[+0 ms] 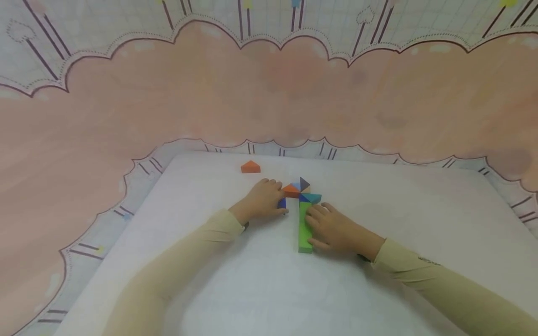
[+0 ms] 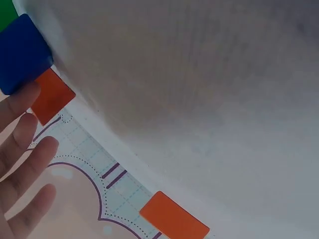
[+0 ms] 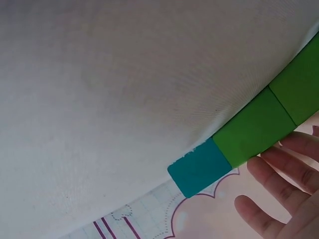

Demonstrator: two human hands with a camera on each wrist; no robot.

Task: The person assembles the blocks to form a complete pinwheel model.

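Note:
My left hand (image 1: 265, 198) pinches a blue block (image 1: 282, 203) between index finger and thumb, left of a pinwheel of triangular blocks. An orange triangular block (image 1: 291, 191) of the pinwheel lies just beyond those fingertips. In the left wrist view the blue block (image 2: 24, 55) overlaps the index fingertip; the thumb is hidden there. My right hand (image 1: 332, 228) rests against the right side of a column of green blocks (image 1: 305, 233), fingers fairly straight. Two green blocks (image 3: 256, 127) show end to end in the right wrist view, with a teal triangular block (image 3: 200, 168) at their far end.
Dark grey (image 1: 304, 184) and dark blue (image 1: 304, 198) triangular blocks also form the pinwheel, beside light blue and tan ones. Apart from it, another orange triangular block (image 1: 251, 167) lies near the far edge of the white table (image 1: 235, 280). Patterned cloth (image 1: 269, 93) surrounds the table.

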